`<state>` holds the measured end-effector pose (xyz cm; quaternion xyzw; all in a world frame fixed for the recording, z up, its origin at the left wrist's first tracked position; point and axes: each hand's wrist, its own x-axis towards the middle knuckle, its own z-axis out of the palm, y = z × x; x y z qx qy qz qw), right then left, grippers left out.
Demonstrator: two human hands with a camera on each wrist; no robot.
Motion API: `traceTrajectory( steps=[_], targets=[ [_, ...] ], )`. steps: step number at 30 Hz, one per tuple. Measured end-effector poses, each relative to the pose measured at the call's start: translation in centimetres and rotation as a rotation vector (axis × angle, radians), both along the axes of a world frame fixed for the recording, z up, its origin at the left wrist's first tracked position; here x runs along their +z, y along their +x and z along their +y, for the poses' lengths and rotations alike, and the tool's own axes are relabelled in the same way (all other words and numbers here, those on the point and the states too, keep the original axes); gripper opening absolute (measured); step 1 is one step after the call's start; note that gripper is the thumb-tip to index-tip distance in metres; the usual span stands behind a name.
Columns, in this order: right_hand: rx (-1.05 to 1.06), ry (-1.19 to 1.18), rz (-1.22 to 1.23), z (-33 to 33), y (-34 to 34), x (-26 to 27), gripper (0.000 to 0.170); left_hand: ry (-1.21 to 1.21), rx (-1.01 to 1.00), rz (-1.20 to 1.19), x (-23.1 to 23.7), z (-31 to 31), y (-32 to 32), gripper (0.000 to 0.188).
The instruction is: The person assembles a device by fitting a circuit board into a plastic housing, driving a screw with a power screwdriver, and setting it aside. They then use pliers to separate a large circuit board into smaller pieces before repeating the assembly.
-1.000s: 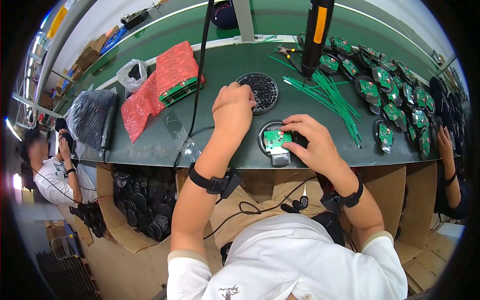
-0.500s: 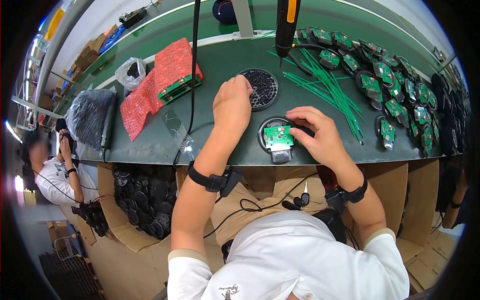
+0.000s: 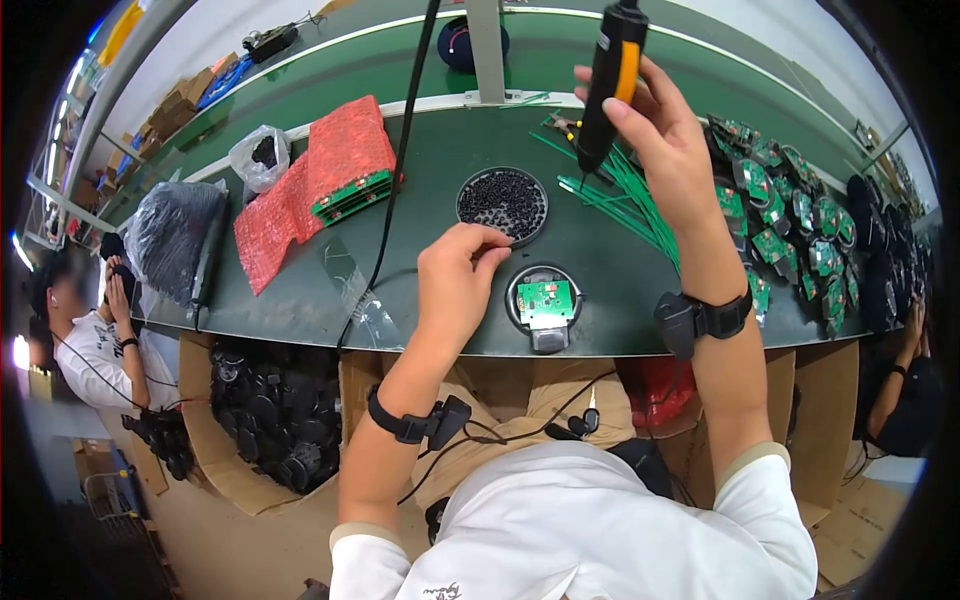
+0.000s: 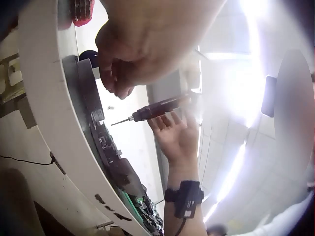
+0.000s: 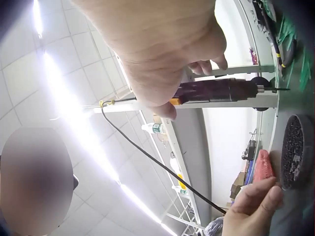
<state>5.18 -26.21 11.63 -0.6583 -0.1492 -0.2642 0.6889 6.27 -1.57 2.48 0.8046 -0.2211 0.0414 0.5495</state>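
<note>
My left hand (image 3: 455,275) is just below the round dish (image 3: 547,215) of small black pieces (image 3: 495,190), its thumb and forefinger close together. I cannot tell whether a tiny piece is between these fingertips. At the hanging electric screwdriver (image 3: 610,90), my right hand (image 3: 665,140) has its thumb on the near side and its fingers behind. Those fingers (image 4: 167,120) look fairly straight beside the tool in the left wrist view. A green circuit board (image 3: 545,298) lies in a round black housing (image 3: 514,305) near the table edge, with neither hand on it.
Green strips (image 3: 635,200) and pliers (image 3: 565,125) lie beyond the board. Several housings with boards (image 3: 775,215) are heaped at the right. Red bubble wrap (image 3: 350,140) with boards and a plastic bag (image 3: 262,160) are at the left. The screwdriver's cable (image 3: 405,130) hangs across the table.
My right hand has left the circuit board and moved up to the screwdriver. My left hand has drawn back from the dish toward me.
</note>
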Motion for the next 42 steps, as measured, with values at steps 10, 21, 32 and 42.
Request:
traceTrajectory(
  steps=[10,21,32,42],
  targets=[
    [0.364,0.107,0.064,1.2,-1.6,0.7,0.048,0.292,-0.115,-0.454,-0.7,-0.5,1.9,0.013],
    [0.505,0.119,0.193,0.8,-2.0,0.3,0.043,0.581,-0.196,-0.718,-0.9,-2.0,2.4,0.005],
    [0.4,0.017,0.204,1.8,-3.6,0.9,0.035,0.214,-0.154,-0.393,1.2,0.8,1.6,0.003],
    [0.5,0.327,0.132,5.2,-4.2,1.4,0.089,-0.09,-0.189,0.295,1.0,2.1,-2.3,0.008]
  ],
)
